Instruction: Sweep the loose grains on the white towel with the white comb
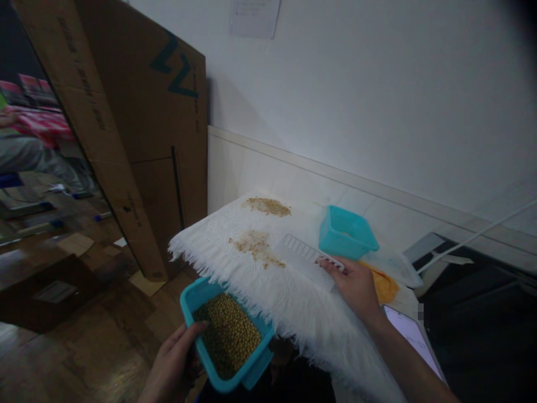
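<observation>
My left hand (170,364) grips a teal plastic basket (254,366) filled with small tan beans (229,336), held just below the front edge of a white fringed cloth (293,308) on a table. My right hand (354,285) holds a flat white slotted plastic scraper (304,254) lying on the cloth. Two patches of loose beans lie on the cloth: one near the scraper (257,246), one further back (268,206). A second, empty teal basket (346,232) stands on the cloth beyond my right hand.
A tall cardboard sheet (146,129) leans against the white wall at the left. An orange thing in clear plastic (384,285) lies right of my hand. A white tablet-like slab (413,336) and a white cable (474,238) are at the right. Wooden floor (62,313) lies below left.
</observation>
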Available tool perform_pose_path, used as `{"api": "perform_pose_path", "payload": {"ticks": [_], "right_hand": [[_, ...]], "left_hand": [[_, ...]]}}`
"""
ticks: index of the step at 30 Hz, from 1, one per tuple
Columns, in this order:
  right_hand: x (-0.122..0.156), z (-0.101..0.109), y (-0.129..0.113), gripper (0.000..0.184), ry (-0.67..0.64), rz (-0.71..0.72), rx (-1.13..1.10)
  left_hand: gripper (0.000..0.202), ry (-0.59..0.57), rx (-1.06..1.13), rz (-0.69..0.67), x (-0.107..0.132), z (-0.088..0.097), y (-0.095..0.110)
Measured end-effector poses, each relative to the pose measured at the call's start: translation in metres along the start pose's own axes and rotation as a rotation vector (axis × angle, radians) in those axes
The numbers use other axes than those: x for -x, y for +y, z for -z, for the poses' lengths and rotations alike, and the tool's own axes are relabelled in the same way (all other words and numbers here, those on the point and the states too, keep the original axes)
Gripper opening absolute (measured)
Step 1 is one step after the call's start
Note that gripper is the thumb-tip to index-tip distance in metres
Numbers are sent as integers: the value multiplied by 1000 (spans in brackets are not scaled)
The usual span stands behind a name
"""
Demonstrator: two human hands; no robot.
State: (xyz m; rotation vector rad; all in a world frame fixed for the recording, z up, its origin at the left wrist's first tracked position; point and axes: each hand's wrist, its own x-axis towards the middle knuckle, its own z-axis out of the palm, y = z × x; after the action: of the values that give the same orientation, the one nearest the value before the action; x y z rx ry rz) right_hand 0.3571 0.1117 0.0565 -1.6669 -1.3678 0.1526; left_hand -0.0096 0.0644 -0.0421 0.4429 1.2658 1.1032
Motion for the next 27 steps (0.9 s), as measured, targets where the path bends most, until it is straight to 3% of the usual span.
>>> {"api": "perform_pose_path", "payload": {"ticks": [11, 18, 27], "right_hand": [[22, 14, 4, 39, -141, -9, -26], [38, 13, -1, 52, 79, 35, 46], [75, 17, -25, 60, 146, 137, 228]], "left_hand": [[47, 31, 87, 14, -2, -5, -10], [41, 45, 87, 11, 6, -12, -4], [41, 30, 68, 30, 0, -4, -10]]}}
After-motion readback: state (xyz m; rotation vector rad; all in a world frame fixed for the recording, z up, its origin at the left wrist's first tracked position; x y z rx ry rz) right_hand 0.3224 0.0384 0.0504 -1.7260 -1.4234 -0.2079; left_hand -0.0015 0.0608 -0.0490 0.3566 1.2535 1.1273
